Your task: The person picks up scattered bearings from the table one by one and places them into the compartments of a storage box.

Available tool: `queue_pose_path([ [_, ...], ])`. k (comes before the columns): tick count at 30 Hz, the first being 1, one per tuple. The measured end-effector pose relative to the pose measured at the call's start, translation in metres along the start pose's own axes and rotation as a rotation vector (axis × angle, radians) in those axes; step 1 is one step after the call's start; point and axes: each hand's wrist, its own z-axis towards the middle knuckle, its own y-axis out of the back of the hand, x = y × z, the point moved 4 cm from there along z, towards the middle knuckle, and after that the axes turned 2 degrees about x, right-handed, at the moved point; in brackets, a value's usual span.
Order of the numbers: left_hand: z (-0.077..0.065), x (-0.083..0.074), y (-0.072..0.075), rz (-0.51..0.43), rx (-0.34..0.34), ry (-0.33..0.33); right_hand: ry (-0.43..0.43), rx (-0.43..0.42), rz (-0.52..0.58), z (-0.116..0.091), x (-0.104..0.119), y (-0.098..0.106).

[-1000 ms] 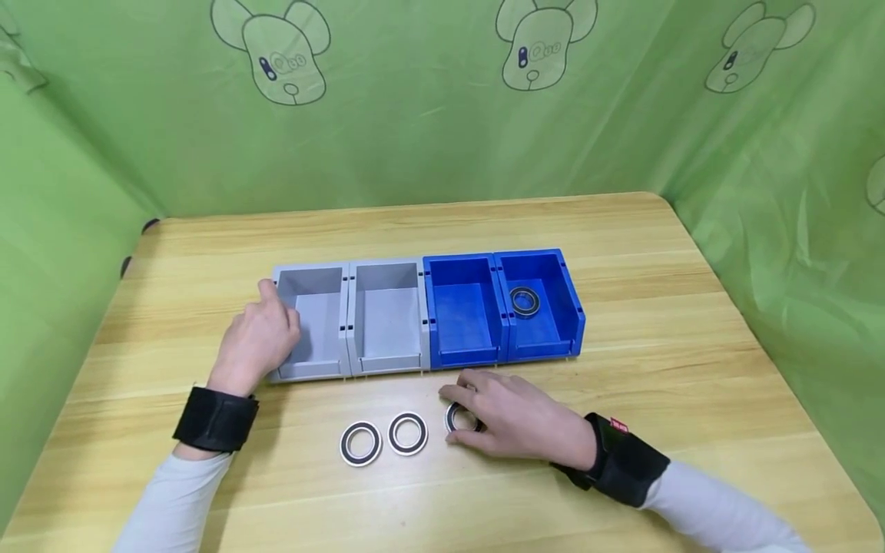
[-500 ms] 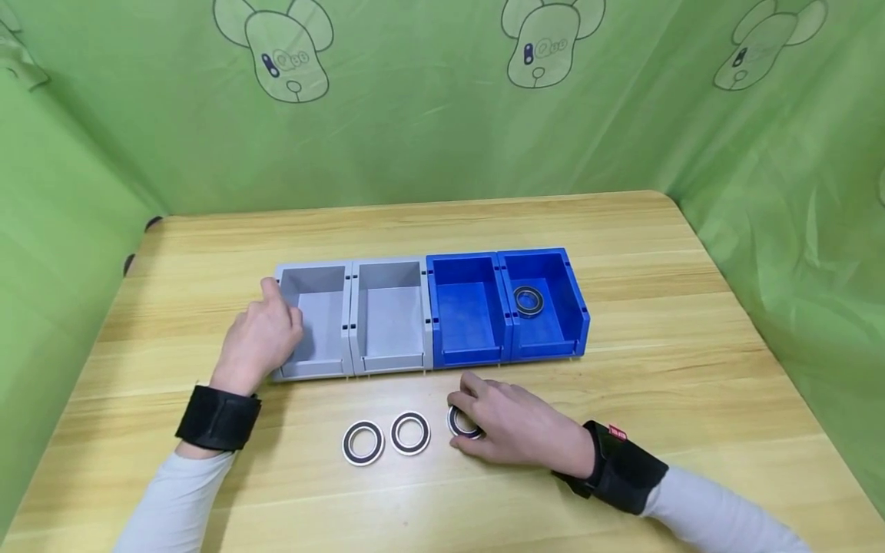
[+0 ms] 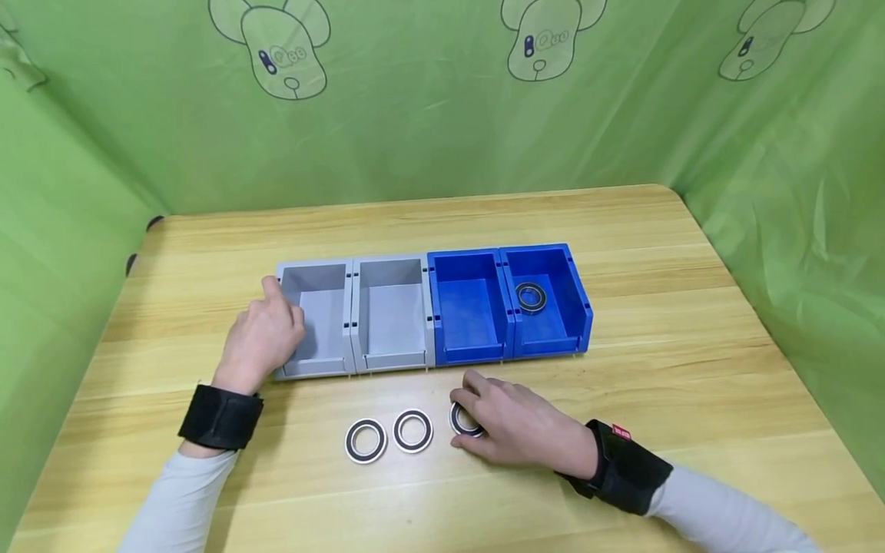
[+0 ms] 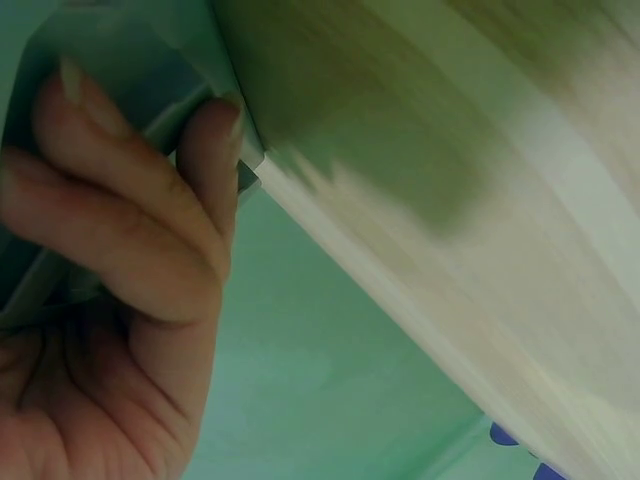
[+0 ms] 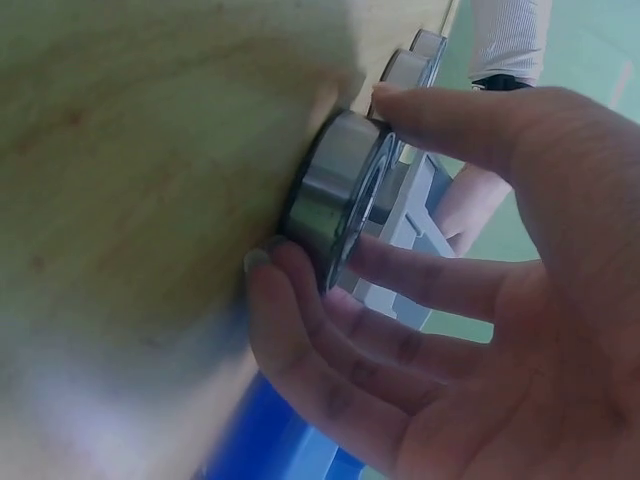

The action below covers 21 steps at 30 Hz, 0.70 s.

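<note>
My right hand [image 3: 518, 418] grips a ball bearing [image 3: 457, 424] on the table, thumb on the near side and fingertips on the far side. In the right wrist view the bearing [image 5: 335, 185] shows its steel outer ring between thumb and fingers. The left hand [image 3: 259, 338] holds the left wall of the outer grey bin [image 3: 318, 367]; fingers curl over that wall in the left wrist view. Two more bearings with black seals, one [image 3: 351, 444] farther left and one [image 3: 412, 448] nearer the right hand, lie flat in front of the bins.
A second grey bin [image 3: 394, 359], a blue bin [image 3: 473, 353] and another blue bin [image 3: 553, 346] continue the row to the right. Inside the rightmost one lies a bearing [image 3: 531, 310]. Green printed curtains [image 3: 415, 138] stand behind and beside the wooden table [image 3: 657, 322].
The right hand's fingers have drawn in slightly around the bearing. Otherwise the head view has only shifted a little; the left hand stays on the grey bin.
</note>
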Motion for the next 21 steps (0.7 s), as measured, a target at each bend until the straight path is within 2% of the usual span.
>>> queue_pose_path([
  [9,0.000,-0.001,0.000,-0.002,-0.007,-0.016,-0.005,-0.003,0.053,0.000,0.001,0.000],
  [13,-0.001,-0.001,0.000,-0.003,-0.001,-0.015,0.005,-0.031,0.064,-0.003,0.004,0.002],
  [21,0.000,0.001,0.001,-0.001,0.008,-0.009,0.032,-0.075,0.063,-0.007,0.006,0.022],
])
